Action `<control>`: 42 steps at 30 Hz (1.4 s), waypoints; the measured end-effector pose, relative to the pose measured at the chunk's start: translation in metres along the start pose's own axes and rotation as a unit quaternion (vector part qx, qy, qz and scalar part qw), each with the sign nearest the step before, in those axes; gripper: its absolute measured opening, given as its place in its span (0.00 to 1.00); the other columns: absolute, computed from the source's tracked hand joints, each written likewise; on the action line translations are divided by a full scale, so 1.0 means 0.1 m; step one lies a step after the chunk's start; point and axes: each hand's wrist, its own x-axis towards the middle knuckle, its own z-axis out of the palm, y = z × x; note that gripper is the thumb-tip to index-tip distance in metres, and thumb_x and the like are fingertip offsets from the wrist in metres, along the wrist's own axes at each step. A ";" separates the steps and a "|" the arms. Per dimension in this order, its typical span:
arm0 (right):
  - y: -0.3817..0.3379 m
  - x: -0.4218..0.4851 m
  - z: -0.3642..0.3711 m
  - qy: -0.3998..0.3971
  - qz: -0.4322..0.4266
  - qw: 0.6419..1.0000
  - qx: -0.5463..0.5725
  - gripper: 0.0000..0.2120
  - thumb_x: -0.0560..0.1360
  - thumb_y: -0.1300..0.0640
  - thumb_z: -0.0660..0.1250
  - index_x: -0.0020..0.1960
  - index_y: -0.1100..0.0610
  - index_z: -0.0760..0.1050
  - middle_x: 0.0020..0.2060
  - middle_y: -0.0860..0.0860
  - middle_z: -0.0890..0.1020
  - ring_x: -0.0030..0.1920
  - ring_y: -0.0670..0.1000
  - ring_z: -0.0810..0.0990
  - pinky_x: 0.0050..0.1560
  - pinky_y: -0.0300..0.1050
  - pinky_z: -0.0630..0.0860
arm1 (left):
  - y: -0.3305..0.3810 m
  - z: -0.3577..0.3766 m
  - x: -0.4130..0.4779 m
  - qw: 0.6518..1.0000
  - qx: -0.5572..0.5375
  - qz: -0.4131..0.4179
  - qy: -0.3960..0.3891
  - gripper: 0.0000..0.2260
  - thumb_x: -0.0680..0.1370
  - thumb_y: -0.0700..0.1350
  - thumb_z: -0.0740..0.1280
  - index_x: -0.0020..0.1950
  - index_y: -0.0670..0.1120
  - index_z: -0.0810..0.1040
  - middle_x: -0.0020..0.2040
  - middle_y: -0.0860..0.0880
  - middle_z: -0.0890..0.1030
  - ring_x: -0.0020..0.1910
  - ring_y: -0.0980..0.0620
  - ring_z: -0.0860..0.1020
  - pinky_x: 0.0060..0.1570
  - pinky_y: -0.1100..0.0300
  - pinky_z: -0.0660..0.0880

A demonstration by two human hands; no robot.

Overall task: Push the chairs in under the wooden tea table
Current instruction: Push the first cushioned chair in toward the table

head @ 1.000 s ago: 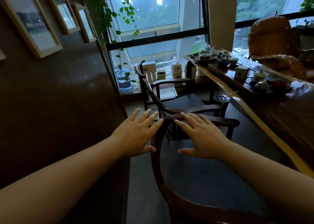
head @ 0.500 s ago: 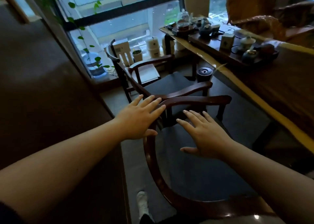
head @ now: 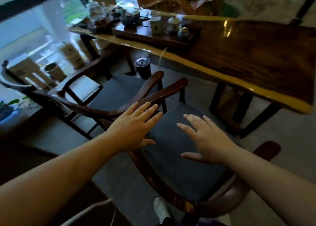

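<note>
At the centre of the frame I see both hands spread flat, fingers apart, gripping nothing. My left hand point(head: 135, 128) lies over the left arm of the near chair point(head: 181, 159); whether the palm presses the wood I cannot tell. My right hand point(head: 207, 140) hovers above that chair's dark seat cushion, clear of the left hand.

The near chair fills the lower middle, its curved back rail sweeping along the bottom and its seat facing the table point(head: 256, 54), which runs across the upper right. The seat is still out from under the tabletop. The far chair point(head: 109, 92) stands at middle left, just beside the near one, their armrests crossing in the picture; it too is out from under the table.

On the table's upper-left end sits a tray point(head: 153, 37) with teaware. A dark cylinder point(head: 142, 66) stands on the floor by the table edge. A white shoe point(head: 161, 210) shows at the bottom.
</note>
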 end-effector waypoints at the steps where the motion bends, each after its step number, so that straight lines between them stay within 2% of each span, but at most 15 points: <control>1: -0.04 -0.04 0.02 0.002 0.019 1.000 0.012 0.46 0.71 0.27 0.60 0.80 0.47 0.48 0.80 0.59 0.53 0.79 0.58 0.52 0.76 0.59 0.49 | -0.02 0.04 0.00 1.000 -0.005 0.014 0.003 0.39 0.72 0.68 0.50 0.75 0.51 0.39 0.78 0.43 0.49 0.75 0.42 0.46 0.72 0.40 0.47; 7: -0.27 -0.34 0.18 0.008 0.088 0.992 0.090 0.45 0.71 0.26 0.60 0.80 0.48 0.52 0.80 0.56 0.56 0.78 0.56 0.55 0.76 0.56 0.53 | -0.04 0.33 -0.07 0.997 -0.038 0.063 0.001 0.39 0.72 0.70 0.53 0.74 0.53 0.40 0.77 0.43 0.54 0.74 0.43 0.49 0.70 0.41 0.47; 11: -0.50 -0.49 0.38 -0.022 0.094 0.985 0.144 0.45 0.72 0.26 0.60 0.80 0.48 0.52 0.80 0.55 0.54 0.79 0.55 0.54 0.76 0.54 0.53 | 0.01 0.56 -0.24 0.996 -0.056 0.066 -0.030 0.41 0.71 0.72 0.53 0.74 0.53 0.39 0.77 0.44 0.52 0.75 0.43 0.48 0.71 0.40 0.50; 14: -0.71 -0.57 0.55 -0.038 0.100 0.979 0.175 0.46 0.72 0.26 0.61 0.80 0.48 0.52 0.81 0.54 0.54 0.79 0.54 0.53 0.77 0.55 0.55 | 0.00 0.73 -0.34 0.993 -0.065 0.088 -0.052 0.42 0.70 0.75 0.50 0.75 0.53 0.41 0.78 0.45 0.50 0.75 0.44 0.46 0.71 0.41 0.48; 19: -0.98 -0.59 0.82 -0.058 0.158 0.963 0.210 0.46 0.72 0.26 0.61 0.80 0.48 0.52 0.80 0.53 0.54 0.79 0.53 0.54 0.77 0.54 0.55 | -0.13 1.07 -0.37 0.985 -0.073 0.143 -0.067 0.45 0.67 0.77 0.49 0.76 0.51 0.46 0.77 0.44 0.54 0.74 0.44 0.49 0.69 0.42 0.49; 24: -1.24 -0.57 1.11 -0.089 0.205 0.948 0.229 0.46 0.71 0.26 0.63 0.80 0.46 0.50 0.81 0.52 0.53 0.79 0.51 0.53 0.77 0.51 0.52 | -0.32 1.40 -0.30 0.971 -0.074 0.213 -0.084 0.48 0.65 0.77 0.52 0.76 0.51 0.45 0.77 0.45 0.51 0.74 0.44 0.47 0.69 0.42 0.46; 28: -1.44 -0.47 1.32 -0.112 0.233 0.938 0.233 0.46 0.71 0.28 0.65 0.80 0.45 0.50 0.81 0.51 0.52 0.79 0.50 0.52 0.76 0.50 0.50 | -0.50 1.63 -0.16 0.961 -0.072 0.250 -0.096 0.46 0.68 0.71 0.63 0.76 0.52 0.44 0.77 0.44 0.53 0.75 0.42 0.49 0.70 0.42 0.47; 30: -1.52 -0.45 1.41 -0.122 0.256 0.929 0.237 0.45 0.72 0.31 0.67 0.80 0.44 0.50 0.81 0.49 0.53 0.78 0.49 0.53 0.76 0.50 0.51 | -0.56 1.70 -0.08 0.953 -0.071 0.274 -0.105 0.44 0.71 0.65 0.68 0.76 0.52 0.45 0.77 0.44 0.54 0.75 0.43 0.50 0.71 0.42 0.47; 32: -1.57 -0.47 1.47 -0.121 0.287 0.916 0.254 0.42 0.73 0.35 0.68 0.79 0.45 0.52 0.80 0.47 0.55 0.78 0.47 0.55 0.77 0.48 0.53 | -0.57 1.73 0.00 0.943 -0.087 0.305 -0.099 0.38 0.72 0.57 0.71 0.75 0.50 0.55 0.75 0.44 0.63 0.73 0.43 0.58 0.70 0.44 0.53; 34: -1.59 -0.50 1.53 -0.096 0.315 0.905 0.271 0.37 0.76 0.41 0.69 0.79 0.47 0.57 0.79 0.46 0.61 0.77 0.45 0.59 0.76 0.43 0.54 | -0.58 1.72 0.09 0.931 -0.127 0.334 -0.074 0.29 0.71 0.51 0.73 0.69 0.47 0.69 0.66 0.45 0.76 0.65 0.44 0.71 0.65 0.46 0.66; 36: -1.60 -0.53 1.56 -0.079 0.329 0.900 0.276 0.33 0.76 0.46 0.70 0.77 0.49 0.62 0.75 0.45 0.67 0.75 0.44 0.63 0.73 0.40 0.56 | -0.58 1.71 0.16 0.921 -0.163 0.348 -0.061 0.18 0.71 0.49 0.72 0.60 0.48 0.77 0.54 0.48 0.82 0.53 0.46 0.79 0.53 0.49 0.78; 38: -1.59 -0.53 1.56 -0.071 0.327 0.902 0.273 0.28 0.76 0.48 0.71 0.74 0.50 0.69 0.69 0.44 0.75 0.70 0.45 0.71 0.70 0.39 0.61 | -0.58 1.69 0.20 0.917 -0.163 0.355 -0.086 0.11 0.75 0.52 0.65 0.55 0.50 0.78 0.48 0.51 0.83 0.47 0.49 0.80 0.45 0.50 0.79; 40: -1.54 -0.53 1.51 -0.078 0.313 0.911 0.258 0.18 0.75 0.48 0.68 0.64 0.47 0.76 0.58 0.42 0.82 0.60 0.44 0.78 0.61 0.39 0.72 | -0.57 1.69 0.23 0.915 -0.160 0.357 -0.101 0.11 0.77 0.53 0.61 0.54 0.50 0.77 0.47 0.52 0.82 0.46 0.49 0.80 0.45 0.50 0.77; 42: -1.48 -0.52 1.44 -0.104 0.287 0.921 0.244 0.11 0.76 0.48 0.65 0.57 0.46 0.77 0.49 0.41 0.82 0.51 0.43 0.81 0.50 0.41 0.76 | -0.58 1.71 0.23 0.913 -0.156 0.364 -0.094 0.11 0.77 0.54 0.60 0.52 0.50 0.77 0.46 0.52 0.82 0.45 0.50 0.79 0.45 0.51 0.77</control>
